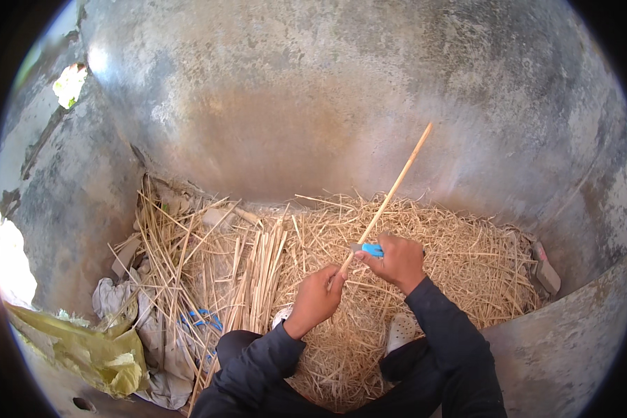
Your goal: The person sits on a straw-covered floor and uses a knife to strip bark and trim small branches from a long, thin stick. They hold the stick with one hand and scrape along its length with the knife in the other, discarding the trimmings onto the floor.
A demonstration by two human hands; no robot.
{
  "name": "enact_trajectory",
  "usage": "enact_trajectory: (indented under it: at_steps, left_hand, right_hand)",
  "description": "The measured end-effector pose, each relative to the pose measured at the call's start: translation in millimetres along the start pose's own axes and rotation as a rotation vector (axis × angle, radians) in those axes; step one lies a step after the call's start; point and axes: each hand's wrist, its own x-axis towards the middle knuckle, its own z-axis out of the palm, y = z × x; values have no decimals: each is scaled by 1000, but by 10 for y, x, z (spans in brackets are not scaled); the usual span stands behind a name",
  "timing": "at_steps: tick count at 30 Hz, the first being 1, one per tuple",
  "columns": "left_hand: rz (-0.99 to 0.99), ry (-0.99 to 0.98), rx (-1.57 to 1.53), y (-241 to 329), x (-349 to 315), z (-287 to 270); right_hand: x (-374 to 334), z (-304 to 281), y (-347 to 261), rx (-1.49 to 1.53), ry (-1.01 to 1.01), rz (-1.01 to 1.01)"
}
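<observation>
A long, pale wooden stick slants up and to the right in front of me. My left hand is closed around its lower end. My right hand grips a blue-handled knife, and its short blade lies against the stick just above my left hand. The thumb of my right hand rests close to the blade, by the stick. Most of the knife's handle is hidden inside my right fist.
Straw-like shavings cover the floor between my shoes. Split sticks lie in a bundle at left, near loose thin strips, grey cloth and a yellowish sack. A concrete wall rises ahead. A brick-like block sits at right.
</observation>
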Motion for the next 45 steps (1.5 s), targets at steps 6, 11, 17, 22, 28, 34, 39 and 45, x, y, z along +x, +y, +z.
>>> enact_trajectory:
  at_steps: [6,11,17,22,28,34,39,45]
  left_hand:
    - [57,75,103,19,-90,-54]
    - [95,103,202,106,-185,-149]
    - [174,118,301,185,-224,-92]
    - [143,-99,309,63,-627,32]
    - [-35,-153,92,-81,-938,85]
    - [-80,2,-77,-149,-623,80]
    - [-155,-74,-200,82,-522,75]
    - [-43,-184,-74,147,-592,118]
  right_hand:
    - [-5,66,-67,-22,68,-14]
    - [64,135,32,-55,54,-21]
    - [146,201,272,-93,104,-36]
    - [260,309,1199,-249,21,552]
    - [-204,194,1524,-104,-23,482]
    - [-49,-112,399,170,-174,109]
    - [-86,-118,-41,571,-130,166]
    - [-175,32,11,1274,-246,509]
